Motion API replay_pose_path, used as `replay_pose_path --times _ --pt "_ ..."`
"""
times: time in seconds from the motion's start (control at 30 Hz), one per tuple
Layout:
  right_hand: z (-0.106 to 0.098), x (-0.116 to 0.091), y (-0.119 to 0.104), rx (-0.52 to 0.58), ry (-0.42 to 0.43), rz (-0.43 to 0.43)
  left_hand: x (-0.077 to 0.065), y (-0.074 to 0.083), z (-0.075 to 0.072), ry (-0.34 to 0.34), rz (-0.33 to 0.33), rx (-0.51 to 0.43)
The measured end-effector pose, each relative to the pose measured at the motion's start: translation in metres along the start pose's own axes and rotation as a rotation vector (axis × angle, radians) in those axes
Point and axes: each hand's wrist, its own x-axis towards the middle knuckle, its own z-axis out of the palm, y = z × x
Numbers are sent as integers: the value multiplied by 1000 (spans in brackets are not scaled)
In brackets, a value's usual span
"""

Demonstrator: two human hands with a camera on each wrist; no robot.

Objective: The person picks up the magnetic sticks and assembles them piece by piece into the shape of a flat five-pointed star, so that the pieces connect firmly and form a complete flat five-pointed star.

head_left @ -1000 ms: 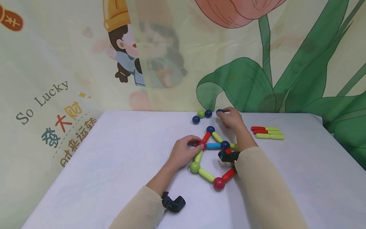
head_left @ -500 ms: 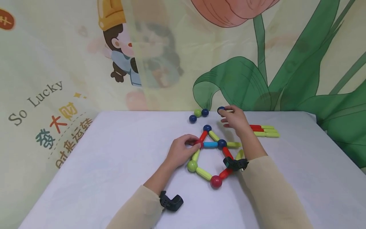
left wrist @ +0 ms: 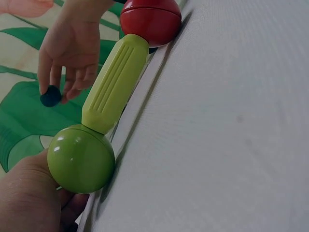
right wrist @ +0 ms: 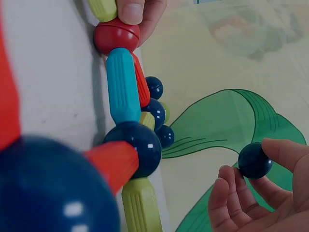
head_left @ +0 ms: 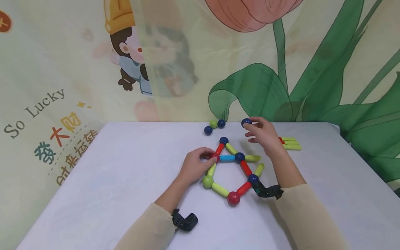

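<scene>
My left hand [head_left: 195,165] pinches a red ball [right wrist: 116,36] at the upper left corner of a flat frame of balls and ribbed rods. A light-blue rod [head_left: 227,158] links that ball to a dark blue ball [head_left: 240,157], from which a yellow-green rod [head_left: 253,158] sticks out to the right. The frame's near side has a green ball [head_left: 207,181] and another red ball [head_left: 233,198]. Between thumb and fingertips my right hand [head_left: 264,133] holds a loose dark blue ball [right wrist: 255,160], raised beyond the frame and apart from it.
Several spare rods [head_left: 292,147] lie side by side at the right, partly behind my right forearm. At the table's back edge sit a loose green ball [head_left: 213,124] and two dark blue balls, one beside it [head_left: 221,123]. A printed cloth [head_left: 175,107] hangs behind.
My right hand has drawn the dark blue ball rightward, away from the loose balls at the back. My left hand keeps its hold on the red ball.
</scene>
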Motion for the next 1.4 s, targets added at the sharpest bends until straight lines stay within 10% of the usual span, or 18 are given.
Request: replay_pose_path --times 1.4 --pt "-57 -53 73 -357 -170 92 -1 3 0 6 -9 3"
